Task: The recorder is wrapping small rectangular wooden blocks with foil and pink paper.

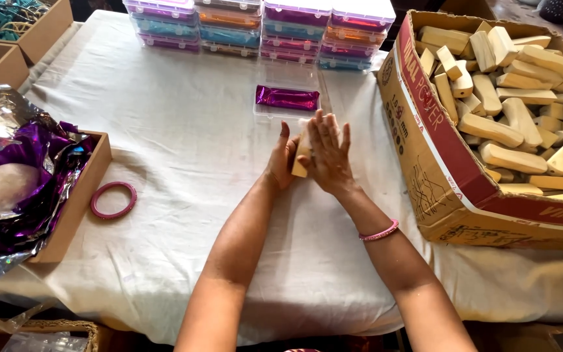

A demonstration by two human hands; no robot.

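Here, over the middle of the cloth-covered tabletop (pixel 184 163), the left hand (pixel 283 163) and the right hand (pixel 328 156) press a pale wooden block (pixel 302 156) between them, the fingers of both laid flat and close together along its sides, so the block stands nearly upright just above the cloth. Just beyond the fingertips lies a clear flat case (pixel 288 99) with a strip of purple foil (pixel 287 98) inside. A big cardboard box (pixel 438 163) heaped with similar wooden blocks sits to the right, stacked clear cases (pixel 262 29) line the far edge, and a pink bangle (pixel 113 199) rests near a tray of crumpled purple foil (pixel 27 189) on the left. To my eye, steady, even pressure from both palms keeps the block from slipping or twisting.
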